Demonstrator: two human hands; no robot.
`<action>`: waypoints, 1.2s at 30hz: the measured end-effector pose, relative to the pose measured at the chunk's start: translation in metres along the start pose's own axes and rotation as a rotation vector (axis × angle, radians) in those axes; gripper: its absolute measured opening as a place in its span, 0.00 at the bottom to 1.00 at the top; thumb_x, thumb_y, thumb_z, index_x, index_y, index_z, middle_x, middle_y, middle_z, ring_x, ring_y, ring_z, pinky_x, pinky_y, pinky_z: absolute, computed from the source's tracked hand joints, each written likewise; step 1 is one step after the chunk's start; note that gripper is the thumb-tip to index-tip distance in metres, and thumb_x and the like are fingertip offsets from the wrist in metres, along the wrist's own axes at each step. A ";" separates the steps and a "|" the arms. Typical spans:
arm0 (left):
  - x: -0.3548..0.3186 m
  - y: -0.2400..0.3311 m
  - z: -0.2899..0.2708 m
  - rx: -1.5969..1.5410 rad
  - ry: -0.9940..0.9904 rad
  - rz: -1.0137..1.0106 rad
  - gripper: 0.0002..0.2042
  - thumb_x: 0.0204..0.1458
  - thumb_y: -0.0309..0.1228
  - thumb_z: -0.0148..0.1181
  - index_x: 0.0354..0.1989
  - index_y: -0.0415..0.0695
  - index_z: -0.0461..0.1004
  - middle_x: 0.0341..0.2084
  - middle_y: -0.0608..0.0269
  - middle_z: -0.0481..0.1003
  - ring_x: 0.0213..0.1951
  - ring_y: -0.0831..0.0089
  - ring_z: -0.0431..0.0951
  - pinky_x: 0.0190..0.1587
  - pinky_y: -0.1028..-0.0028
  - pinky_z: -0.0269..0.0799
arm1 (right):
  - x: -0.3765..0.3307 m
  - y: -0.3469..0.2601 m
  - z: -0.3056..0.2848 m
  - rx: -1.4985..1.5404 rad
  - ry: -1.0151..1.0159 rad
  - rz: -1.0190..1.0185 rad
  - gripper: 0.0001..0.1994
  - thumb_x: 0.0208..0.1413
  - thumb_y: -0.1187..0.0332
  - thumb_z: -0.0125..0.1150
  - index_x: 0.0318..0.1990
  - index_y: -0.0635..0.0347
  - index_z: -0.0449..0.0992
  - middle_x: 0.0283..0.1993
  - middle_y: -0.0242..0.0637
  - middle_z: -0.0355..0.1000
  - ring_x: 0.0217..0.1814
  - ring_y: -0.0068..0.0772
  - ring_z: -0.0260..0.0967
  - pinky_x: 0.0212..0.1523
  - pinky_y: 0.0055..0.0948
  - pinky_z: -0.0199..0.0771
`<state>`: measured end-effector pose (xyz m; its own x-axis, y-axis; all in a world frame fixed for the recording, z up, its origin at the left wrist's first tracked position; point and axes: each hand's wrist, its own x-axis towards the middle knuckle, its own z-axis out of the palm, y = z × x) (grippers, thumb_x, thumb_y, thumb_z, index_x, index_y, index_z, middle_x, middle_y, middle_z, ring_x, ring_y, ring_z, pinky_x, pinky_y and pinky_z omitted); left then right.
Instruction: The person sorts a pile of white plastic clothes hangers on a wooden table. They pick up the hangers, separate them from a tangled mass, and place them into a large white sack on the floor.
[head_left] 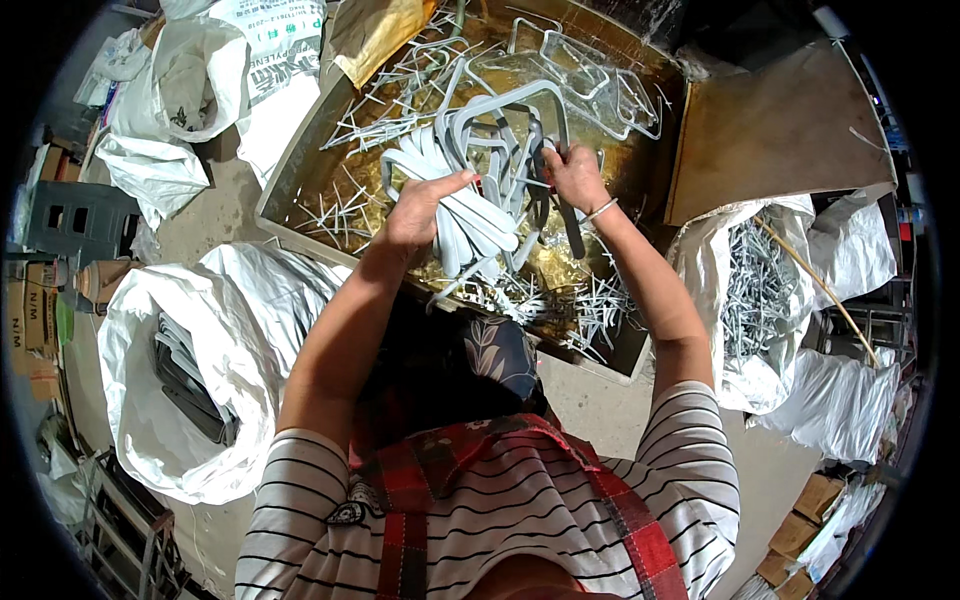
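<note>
- The grey looped frame (518, 91) lies at the upper centre of the frame, above the pale grey strips (462, 220) in the metal tray (293, 196).
- Its arch bows toward the top edge of the frame; its right side runs down, long axis roughly top to bottom, to the right hand (576, 180).
- The right hand is the nearer one: its fingers look curled in tightly at that right side, thumb on the upper left, apparently with hold of it.
- The left hand (416, 208) is left of centre, thumb side up, pointing right; its fingertips end short of the right hand, with grey pieces between the two.
- How far the left fingers are spread, and whether they grip anything, I cannot tell; the pale strips hide their undersides.
- Those strips slant from upper left to lower right, across the line between the hands and the tray's near edge.
- A small red patch shows beside each hand's fingers; what it is, I cannot tell.
- Clear looped frames (607, 92) lie farther off, toward the upper right.
</note>
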<state>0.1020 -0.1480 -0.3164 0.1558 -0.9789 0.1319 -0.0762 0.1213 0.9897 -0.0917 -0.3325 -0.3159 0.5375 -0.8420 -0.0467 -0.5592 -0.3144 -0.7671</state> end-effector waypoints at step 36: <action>0.018 0.014 -0.045 -0.232 0.849 -0.262 0.17 0.40 0.22 0.65 0.40 0.29 0.72 0.37 0.54 0.75 0.36 0.69 0.74 0.41 0.72 0.69 | -0.049 0.057 -0.037 0.289 0.102 0.148 0.08 0.48 0.75 0.60 0.33 0.67 0.66 0.26 0.32 0.68 0.28 0.24 0.69 0.27 0.23 0.71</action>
<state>0.1476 -0.1563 -0.2980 0.8185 -0.5413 -0.1926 0.2489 0.0319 0.9680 -0.1735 -0.3251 -0.3332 0.3902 -0.9131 -0.1180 -0.4165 -0.0607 -0.9071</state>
